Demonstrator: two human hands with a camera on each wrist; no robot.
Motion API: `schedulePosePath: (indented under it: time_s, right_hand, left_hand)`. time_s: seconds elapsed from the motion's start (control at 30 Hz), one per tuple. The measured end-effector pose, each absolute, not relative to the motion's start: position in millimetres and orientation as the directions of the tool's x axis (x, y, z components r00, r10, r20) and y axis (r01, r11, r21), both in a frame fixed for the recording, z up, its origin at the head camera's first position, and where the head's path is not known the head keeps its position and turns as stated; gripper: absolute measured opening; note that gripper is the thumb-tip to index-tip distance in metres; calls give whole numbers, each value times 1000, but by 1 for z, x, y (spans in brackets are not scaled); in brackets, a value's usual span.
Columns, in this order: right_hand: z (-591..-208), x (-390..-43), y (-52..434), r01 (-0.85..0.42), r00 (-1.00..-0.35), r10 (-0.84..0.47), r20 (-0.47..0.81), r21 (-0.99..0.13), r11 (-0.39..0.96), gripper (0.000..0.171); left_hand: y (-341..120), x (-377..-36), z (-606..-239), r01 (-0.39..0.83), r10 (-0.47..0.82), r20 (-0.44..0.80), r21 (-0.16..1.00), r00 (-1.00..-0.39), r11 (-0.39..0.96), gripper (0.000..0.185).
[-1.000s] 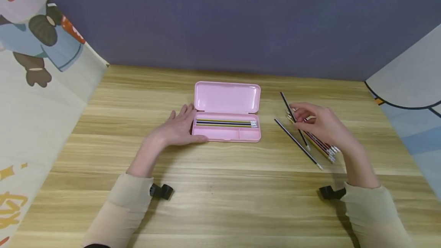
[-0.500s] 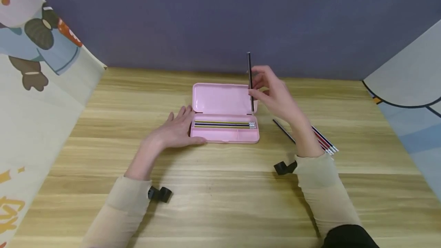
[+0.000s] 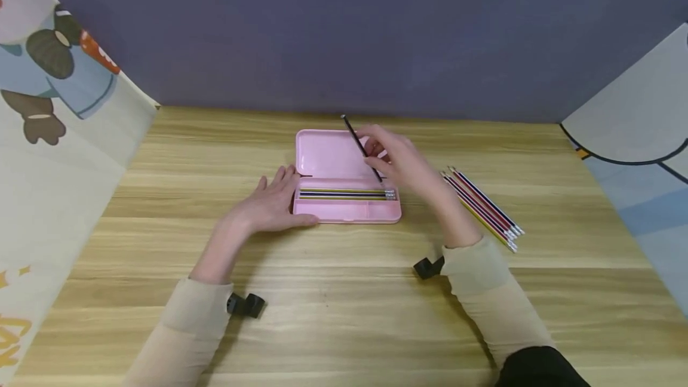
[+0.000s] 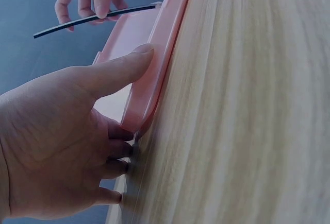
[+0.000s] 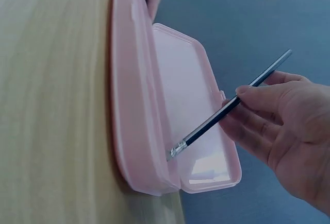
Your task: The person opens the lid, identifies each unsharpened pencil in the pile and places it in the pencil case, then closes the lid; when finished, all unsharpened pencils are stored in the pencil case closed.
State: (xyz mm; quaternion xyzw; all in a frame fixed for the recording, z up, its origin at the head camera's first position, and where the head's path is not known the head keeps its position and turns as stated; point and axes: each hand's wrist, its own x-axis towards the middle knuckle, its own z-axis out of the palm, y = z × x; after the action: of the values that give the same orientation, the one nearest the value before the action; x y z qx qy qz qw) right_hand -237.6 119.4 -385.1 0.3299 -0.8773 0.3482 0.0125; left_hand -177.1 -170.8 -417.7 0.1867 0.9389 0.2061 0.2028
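One dark pencil (image 3: 362, 149), light and stiff, is being pinched mid-shaft by the right hand (image 3: 405, 163) over the pink case (image 3: 344, 211); left hand (image 3: 271, 202), fingers straight, is bracing the case's left edge.

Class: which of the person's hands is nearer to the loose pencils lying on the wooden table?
Right. The right hand is just left of the loose pencils; the left hand is beyond the pink case.
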Motion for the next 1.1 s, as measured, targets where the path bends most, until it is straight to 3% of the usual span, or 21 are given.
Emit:
schedulePosePath:
  time_s: [0.23,0.67,1.1]
  right_hand:
    - [-390,-234,113,-630,-751,-627,206,-506,589,41]
    - [-409,-229,96,-671,-725,-680,111,-337,660,21]
    - [-414,-229,96,-679,-723,-678,129,-315,664,23]
  left_hand:
    - [-171,-178,-418,261,430,-317,456,-846,851,114]
    - [-171,-178,-418,261,434,-312,468,-845,844,113]
    - [-172,-179,-418,258,429,-312,464,-847,847,115]
